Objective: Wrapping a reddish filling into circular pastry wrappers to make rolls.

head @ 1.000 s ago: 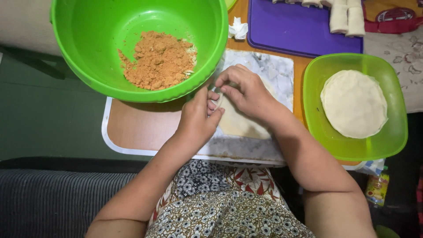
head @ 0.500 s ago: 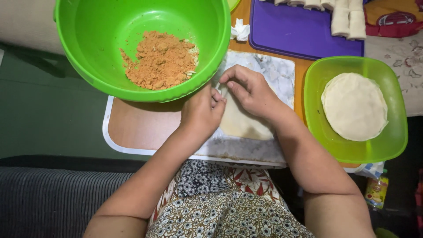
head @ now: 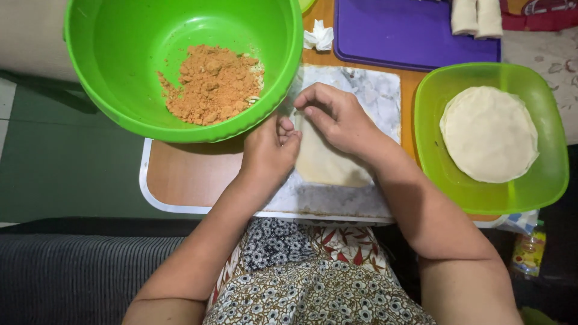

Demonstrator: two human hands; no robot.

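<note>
A pale round wrapper sheet (head: 328, 164) lies on a marble-patterned board (head: 376, 96) in front of me. My left hand (head: 269, 150) pinches the wrapper's left edge with curled fingers. My right hand (head: 338, 117) rests over the wrapper's upper part, its fingertips pressing down near the left hand. Much of the wrapper is hidden under both hands. A big green bowl (head: 120, 72) with orange-brown crumbly filling (head: 211, 84) stands just to the upper left, its rim close to my fingers.
A green square container (head: 548, 168) at the right holds a stack of round wrappers (head: 489, 133). A purple tray (head: 397, 33) with pale rolls (head: 475, 17) lies at the back. A crumpled tissue (head: 318, 36) sits by the bowl. All rests on a small brown table (head: 180, 174).
Both hands have shifted slightly over the wrapper; the left fingers have drawn in to pinch its edge, and the right fingers press closer to them.
</note>
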